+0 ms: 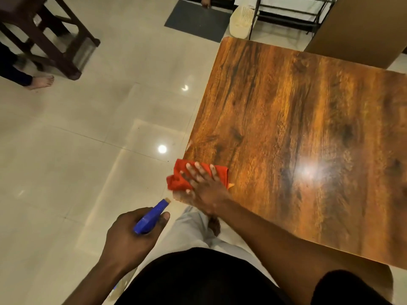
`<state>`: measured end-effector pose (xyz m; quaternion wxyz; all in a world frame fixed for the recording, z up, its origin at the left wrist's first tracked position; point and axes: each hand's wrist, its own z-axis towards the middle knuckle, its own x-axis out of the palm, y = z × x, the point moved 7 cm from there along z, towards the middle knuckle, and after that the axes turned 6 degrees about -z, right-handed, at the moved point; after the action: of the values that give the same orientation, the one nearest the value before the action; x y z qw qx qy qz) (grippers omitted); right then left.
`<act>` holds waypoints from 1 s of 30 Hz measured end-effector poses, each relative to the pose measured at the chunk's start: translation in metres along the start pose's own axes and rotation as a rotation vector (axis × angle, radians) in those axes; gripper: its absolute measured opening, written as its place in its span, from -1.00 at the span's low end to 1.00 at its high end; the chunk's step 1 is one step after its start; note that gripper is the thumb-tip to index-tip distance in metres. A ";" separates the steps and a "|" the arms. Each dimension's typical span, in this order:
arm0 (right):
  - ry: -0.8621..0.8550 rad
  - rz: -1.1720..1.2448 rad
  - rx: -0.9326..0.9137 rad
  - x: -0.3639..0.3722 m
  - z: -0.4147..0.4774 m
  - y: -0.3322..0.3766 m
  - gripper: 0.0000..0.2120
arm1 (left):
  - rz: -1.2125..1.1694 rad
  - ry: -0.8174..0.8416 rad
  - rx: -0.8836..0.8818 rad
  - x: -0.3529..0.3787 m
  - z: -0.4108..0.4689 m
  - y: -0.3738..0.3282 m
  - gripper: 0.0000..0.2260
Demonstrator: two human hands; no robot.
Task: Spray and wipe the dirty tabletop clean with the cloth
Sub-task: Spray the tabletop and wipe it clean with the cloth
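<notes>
- The right hand (204,188) lies flat on the red cloth (179,178). Its fingers (199,170) are straight and spread, pressing the cloth onto the desk (308,119). A flat palm likely spreads the pressure so more of the cloth rubs the surface.
- The cloth sits bunched at the desk's near-left corner, and its left part juts just past the edge. I judge this is so the wipe reaches the very rim.
- The left hand (130,236) grips the blue spray bottle (150,217) by its head, fingers curled round it, thumb up beside the neck and nozzle pointing forward.
- The bottle is held off the desk, above the tiled floor (88,128). That probably puts it clear of the wiping path yet ready for another spray. Its body is mostly hidden under the hand.
- The wood-grain top shines with a bright glare on the right. Whether it is wet or dirty anywhere cannot be told.
- The step in hand looks like wiping; how much of the top is left cannot be judged.
- Beyond the far edge stand a white basket (241,20) and a cardboard sheet (363,29).
</notes>
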<state>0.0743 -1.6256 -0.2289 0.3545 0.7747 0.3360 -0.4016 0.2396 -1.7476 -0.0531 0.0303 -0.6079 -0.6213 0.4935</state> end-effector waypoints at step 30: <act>0.029 0.159 0.233 -0.043 0.064 -0.007 -0.37 | 0.070 0.120 0.156 -0.043 0.046 0.014 -0.60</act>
<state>0.0246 -1.6851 -0.2211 0.2880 0.8406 0.2297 -0.3971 0.2316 -1.8108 -0.0614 0.0973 -0.6536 -0.5564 0.5037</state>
